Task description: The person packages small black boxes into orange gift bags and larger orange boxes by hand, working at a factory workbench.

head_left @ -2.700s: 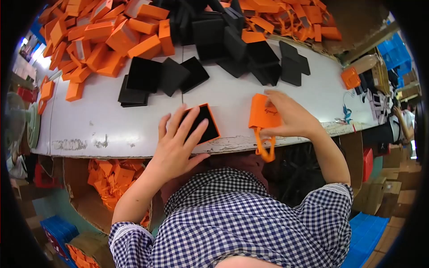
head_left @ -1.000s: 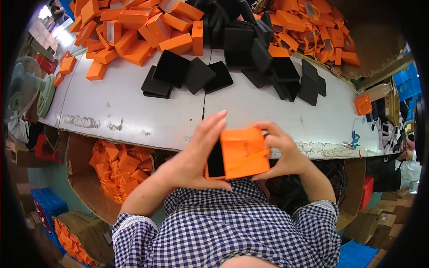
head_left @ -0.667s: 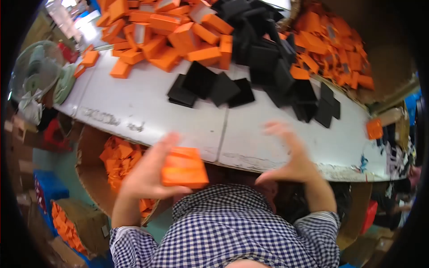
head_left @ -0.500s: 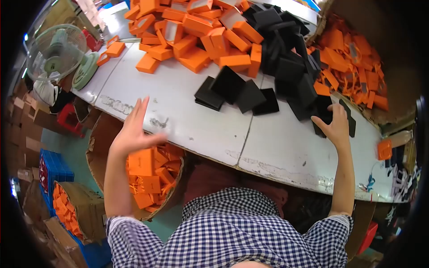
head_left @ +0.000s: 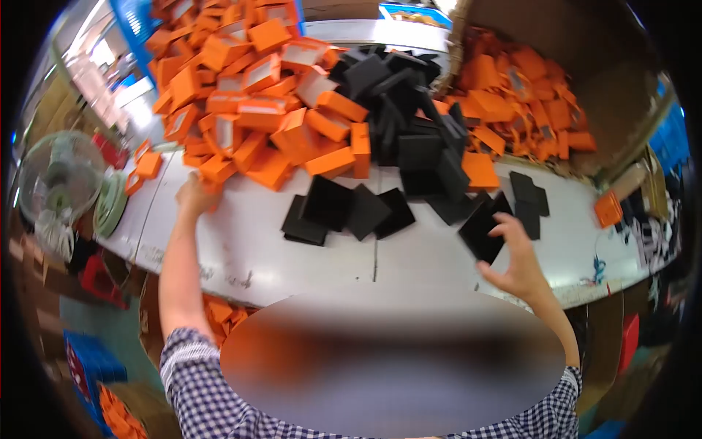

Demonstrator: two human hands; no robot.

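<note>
My left hand (head_left: pixel 197 196) reaches to the near left edge of a heap of orange cardboard boxes (head_left: pixel 261 113). Its fingers are closed around a small orange box (head_left: pixel 217 170), partly hidden by the hand. My right hand (head_left: pixel 518 257) is at a flat black square pad (head_left: pixel 482 225), thumb at its near corner and fingers curled over its right side. Several more black pads (head_left: pixel 365 212) lie overlapping in front of the heap. Behind them rises a pile of black pads (head_left: pixel 420 154).
A large carton (head_left: pixel 578 66) of orange boxes stands at the back right. A green fan (head_left: pixel 62 179) is at the left. Under the table's front edge is another carton with orange boxes (head_left: pixel 223 314). An orange container (head_left: pixel 608 209) sits at the right end.
My left hand has gone from open above the table's front edge to the orange heap and closed on a box. My right hand stays by the black pads. The camera view has tilted up.
</note>
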